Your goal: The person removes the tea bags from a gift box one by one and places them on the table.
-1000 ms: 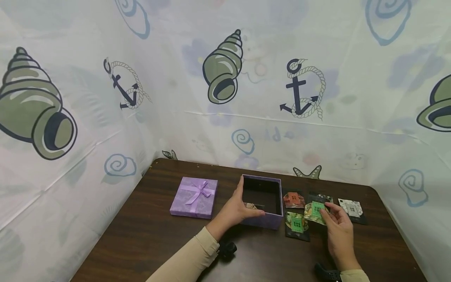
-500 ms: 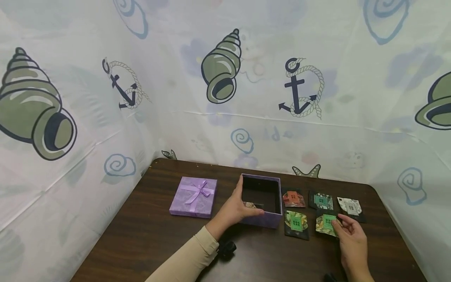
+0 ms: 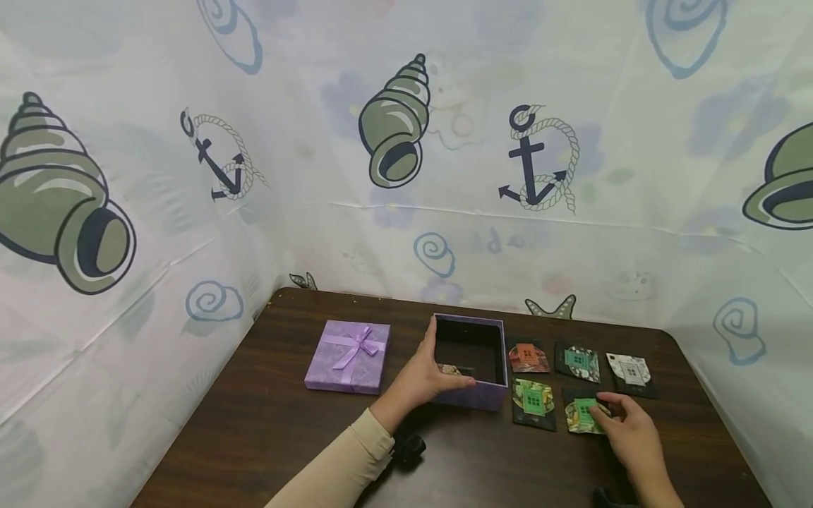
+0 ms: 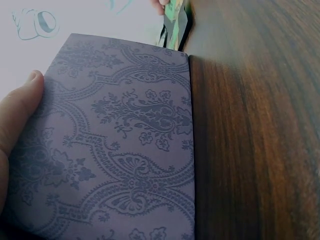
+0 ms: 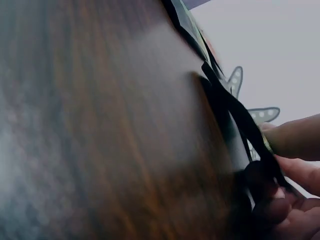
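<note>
My left hand [image 3: 419,377] holds the open purple box [image 3: 473,396] at its near left corner, fingers along the left side and thumb along the front rim. A patterned wall of the box [image 4: 115,135] fills much of the left wrist view. A small speckled item [image 3: 449,370] shows inside the box beside my thumb. My right hand [image 3: 635,434] pinches the near right edge of a flat black packet with a green label [image 3: 583,415]. In the right wrist view the packet [image 5: 245,120] appears edge-on, slanting up from the table between thumb and fingers.
A purple lid with a ribbon bow [image 3: 346,356] lies left of the box. Right of it lie packets with a red label [image 3: 528,356], a teal label [image 3: 578,360], a white label [image 3: 630,372] and another green label [image 3: 533,402]. Patterned cloth [image 3: 317,141] hangs behind the table.
My right hand has brought the green-labelled packet from over the teal one to the near row, first rightward and toward me, then slightly left and down. My left hand stays on the box.
</note>
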### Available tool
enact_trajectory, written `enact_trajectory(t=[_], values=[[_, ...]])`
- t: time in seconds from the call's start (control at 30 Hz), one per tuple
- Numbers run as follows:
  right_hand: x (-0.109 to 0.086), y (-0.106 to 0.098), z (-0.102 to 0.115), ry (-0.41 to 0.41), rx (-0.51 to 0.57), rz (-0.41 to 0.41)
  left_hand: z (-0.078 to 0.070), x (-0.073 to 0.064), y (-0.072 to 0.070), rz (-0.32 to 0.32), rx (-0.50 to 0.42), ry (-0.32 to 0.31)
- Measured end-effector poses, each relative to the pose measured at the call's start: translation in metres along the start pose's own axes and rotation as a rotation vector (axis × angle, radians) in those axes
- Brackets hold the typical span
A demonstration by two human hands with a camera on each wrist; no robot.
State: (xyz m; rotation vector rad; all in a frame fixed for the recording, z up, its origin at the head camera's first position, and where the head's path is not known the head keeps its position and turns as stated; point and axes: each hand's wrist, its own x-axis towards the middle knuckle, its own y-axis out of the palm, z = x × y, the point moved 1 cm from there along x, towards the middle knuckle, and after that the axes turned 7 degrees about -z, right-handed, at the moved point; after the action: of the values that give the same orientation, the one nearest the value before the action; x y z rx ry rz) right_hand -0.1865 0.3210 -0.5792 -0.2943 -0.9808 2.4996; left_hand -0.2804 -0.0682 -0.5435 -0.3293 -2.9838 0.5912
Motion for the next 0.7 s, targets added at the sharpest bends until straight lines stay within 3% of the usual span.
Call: enact_trajectory(t=[0.33,0.7], values=[[0.0028,-0.0062,0.0045,-0.113,-0.152,0.073,-0.0015,0.0004,-0.0007,-0.013,0.026,-0.005],[0.0046,-0.0066,-0.0009,-0.135,-0.172,0.089,-0.0001,0.0015,0.0000,-0.013,0.029,-0.008]])
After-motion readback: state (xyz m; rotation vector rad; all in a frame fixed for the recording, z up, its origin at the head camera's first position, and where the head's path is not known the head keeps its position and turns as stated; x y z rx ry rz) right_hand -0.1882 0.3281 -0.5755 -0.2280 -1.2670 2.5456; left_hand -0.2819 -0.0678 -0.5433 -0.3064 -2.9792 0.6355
